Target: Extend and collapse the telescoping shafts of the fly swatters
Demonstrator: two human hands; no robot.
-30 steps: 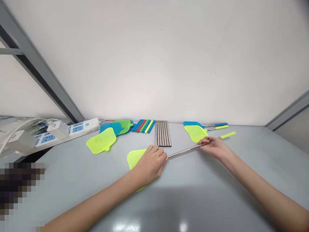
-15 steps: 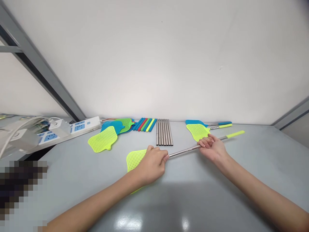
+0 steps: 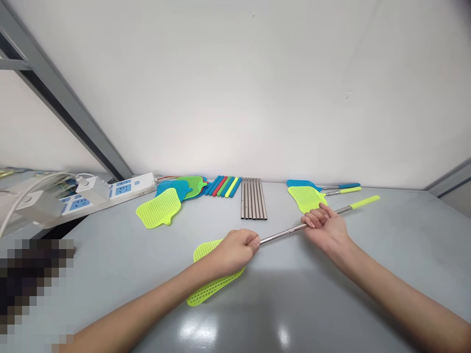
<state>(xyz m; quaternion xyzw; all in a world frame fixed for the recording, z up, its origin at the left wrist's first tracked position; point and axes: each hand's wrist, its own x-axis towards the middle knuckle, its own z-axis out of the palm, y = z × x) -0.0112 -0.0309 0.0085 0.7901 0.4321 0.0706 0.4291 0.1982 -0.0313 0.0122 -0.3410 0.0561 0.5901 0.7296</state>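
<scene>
A fly swatter [image 3: 281, 236] with a yellow-green mesh head, steel rod and yellow grip is held between my hands, slanting up to the right. My left hand [image 3: 241, 249] is closed round the rod where it joins the head, covering the joint and part of the mesh. My right hand [image 3: 326, 226] faces palm up, its fingers curled round the rod below the grip. Just behind that hand lie a yellow swatter [image 3: 307, 198] and a blue swatter [image 3: 303, 184], both with rods and grips fitted.
At the back stand in rows several steel tubes [image 3: 253, 198] and several coloured grips [image 3: 224, 186]. Loose swatter heads lie left of them, a yellow one [image 3: 159, 209] in front of a blue one [image 3: 170, 189]. A power strip [image 3: 132, 185] with plugs and cables runs along the left.
The held swatter's head has turned and dropped, so more mesh shows below my left wrist. Both hands keep their hold on the rod. The whole view has shifted slightly.
</scene>
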